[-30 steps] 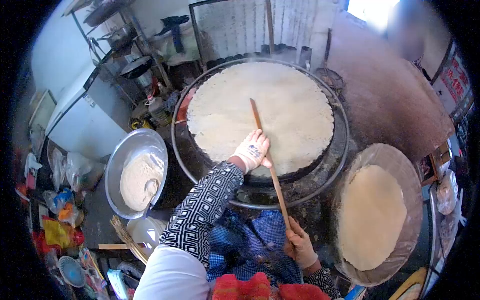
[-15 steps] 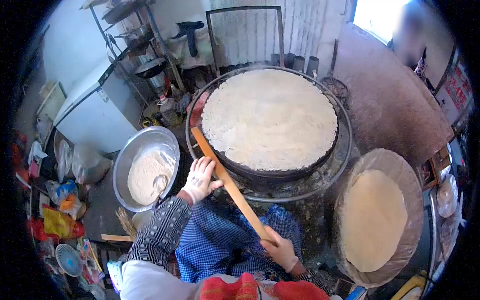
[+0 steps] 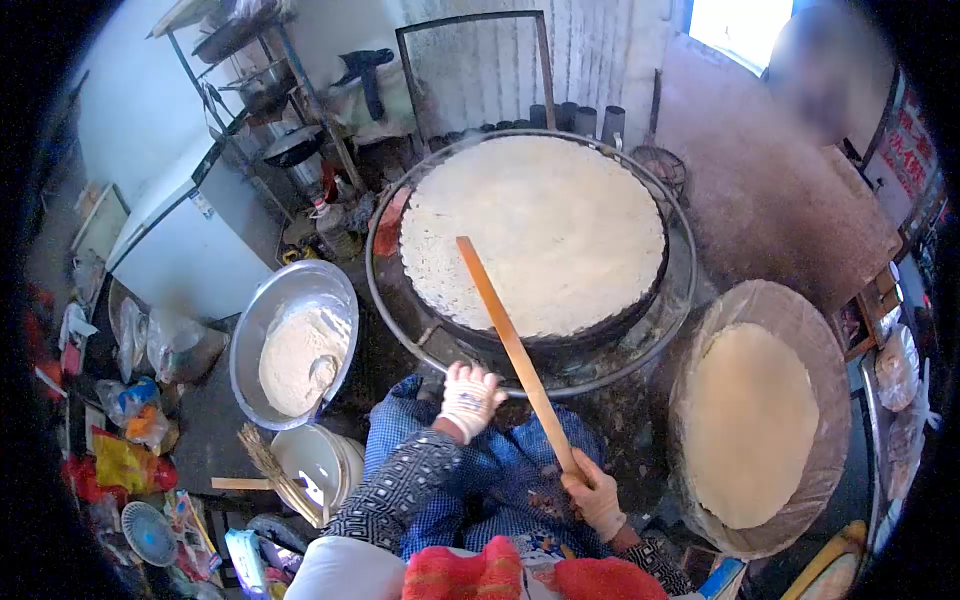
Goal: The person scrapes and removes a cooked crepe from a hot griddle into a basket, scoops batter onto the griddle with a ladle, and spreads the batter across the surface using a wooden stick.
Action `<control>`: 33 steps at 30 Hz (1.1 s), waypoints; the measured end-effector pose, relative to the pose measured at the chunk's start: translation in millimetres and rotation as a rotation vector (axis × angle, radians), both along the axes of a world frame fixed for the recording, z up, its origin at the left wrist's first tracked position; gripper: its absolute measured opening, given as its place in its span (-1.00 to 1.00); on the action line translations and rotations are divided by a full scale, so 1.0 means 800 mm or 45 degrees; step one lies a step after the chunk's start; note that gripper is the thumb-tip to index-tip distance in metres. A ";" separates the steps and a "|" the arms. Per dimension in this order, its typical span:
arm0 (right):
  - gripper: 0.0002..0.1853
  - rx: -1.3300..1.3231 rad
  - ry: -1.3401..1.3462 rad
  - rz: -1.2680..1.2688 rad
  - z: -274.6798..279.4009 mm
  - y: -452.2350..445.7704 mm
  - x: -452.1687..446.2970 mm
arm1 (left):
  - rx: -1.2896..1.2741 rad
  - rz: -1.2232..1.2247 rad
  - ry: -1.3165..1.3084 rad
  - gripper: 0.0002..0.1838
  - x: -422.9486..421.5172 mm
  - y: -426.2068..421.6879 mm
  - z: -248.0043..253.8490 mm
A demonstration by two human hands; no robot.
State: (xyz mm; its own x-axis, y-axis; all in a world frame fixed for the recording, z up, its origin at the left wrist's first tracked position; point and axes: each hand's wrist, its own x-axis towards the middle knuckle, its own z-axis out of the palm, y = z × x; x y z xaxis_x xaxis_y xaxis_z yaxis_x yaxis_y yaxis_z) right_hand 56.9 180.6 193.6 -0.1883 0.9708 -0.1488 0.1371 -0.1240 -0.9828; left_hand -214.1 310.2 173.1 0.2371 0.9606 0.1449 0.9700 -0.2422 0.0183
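My right hand (image 3: pixel 597 497) grips the lower end of a long flat wooden stick (image 3: pixel 520 355). Its far end reaches over the near left part of a large round pancake (image 3: pixel 535 225) on a griddle (image 3: pixel 585 345). My gloved left hand (image 3: pixel 472 402) is off the stick, just to its left, with fingers a little bent and nothing visible in them. It is close to the metal ring (image 3: pixel 686 300) around the griddle. To the left, a metal bowl (image 3: pixel 245 345) holds pale batter (image 3: pixel 292 365) and a ladle (image 3: pixel 322 371).
On the right, a plastic-lined basket (image 3: pixel 832 440) holds a flat pancake (image 3: pixel 750 430). A white bucket (image 3: pixel 350 465) and a straw brush (image 3: pixel 262 455) stand by my left arm. A white chest (image 3: pixel 190 245) is at the back left. Another person (image 3: pixel 825 75) is at the upper right.
My left hand has let go of the stick and come back to the right, towards me. The stick's far end has swung right, over the pancake. My right hand keeps its grip.
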 end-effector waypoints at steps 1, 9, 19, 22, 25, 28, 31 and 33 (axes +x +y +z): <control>-0.45 -0.060 0.016 0.013 -0.005 0.001 -0.002 | 0.040 -0.003 -0.050 -0.60 0.021 -0.002 -0.006; -0.44 -0.113 -0.072 0.266 0.088 0.028 -0.035 | 0.363 -0.631 -0.506 -0.45 0.087 -0.060 -0.001; -0.41 -0.067 0.316 -0.422 0.002 -0.119 0.093 | 0.199 -0.701 -0.351 -0.21 0.101 0.055 0.155; -0.31 -0.311 -0.024 -0.541 0.052 -0.087 0.058 | 0.273 -0.976 -0.294 -0.15 0.153 0.135 0.156; -0.40 -0.447 0.404 -0.707 0.063 -0.046 0.005 | 0.010 -1.039 -0.066 -0.06 0.181 0.204 0.123; -0.35 -0.397 0.602 -0.592 0.021 0.007 -0.026 | 0.000 -0.923 0.008 -0.05 0.155 0.257 0.084; -0.31 -0.404 0.557 -0.387 0.012 0.061 -0.042 | -0.050 -0.797 0.055 -0.03 0.098 0.295 0.089; -0.33 -0.442 0.546 -0.276 0.038 0.091 -0.057 | -0.127 -0.680 0.102 -0.02 0.060 0.313 0.095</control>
State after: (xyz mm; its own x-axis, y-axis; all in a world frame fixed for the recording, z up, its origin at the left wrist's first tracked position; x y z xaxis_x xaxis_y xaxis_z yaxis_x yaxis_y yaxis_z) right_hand 11.6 253.3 224.4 -0.1046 0.9021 -0.4188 -0.3276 -0.4288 -0.8419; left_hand -166.5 560.4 249.4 0.7023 0.7115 0.0212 0.7117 -0.7024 -0.0025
